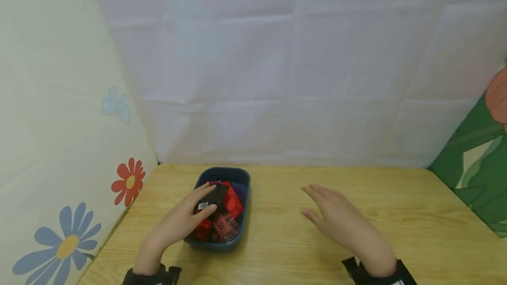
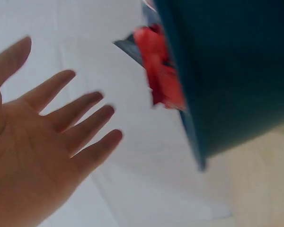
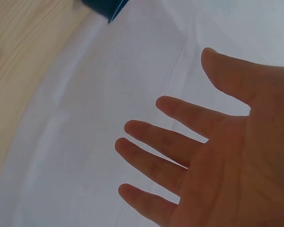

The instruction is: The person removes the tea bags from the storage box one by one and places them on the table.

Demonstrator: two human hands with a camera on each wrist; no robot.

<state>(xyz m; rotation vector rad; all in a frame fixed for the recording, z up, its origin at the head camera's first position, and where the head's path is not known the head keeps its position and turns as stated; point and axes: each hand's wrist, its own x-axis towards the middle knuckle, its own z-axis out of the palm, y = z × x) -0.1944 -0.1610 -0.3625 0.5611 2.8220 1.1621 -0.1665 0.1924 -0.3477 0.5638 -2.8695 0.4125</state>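
A dark blue bin (image 1: 244,206) stands on the table, filled with packaged items. Among these are a black packet (image 1: 217,198) with a white label, a red packet (image 1: 233,201) and a clear pack with a pinkish label (image 1: 225,227). In the head view my left hand (image 1: 184,217) appears over the bin's left side; the left wrist view shows its fingers straight and spread, apart from the bin and holding nothing. To the right of the bin, my right hand (image 1: 342,217) hovers above the table with straight fingers and nothing in it.
The wooden table (image 1: 285,232) reaches back to a white sheet (image 1: 285,78). On the left hangs a pale cloth with printed flowers (image 1: 67,246); a green leaf-patterned cloth (image 1: 485,166) borders the right side. Dark bands (image 1: 380,274) circle both wrists.
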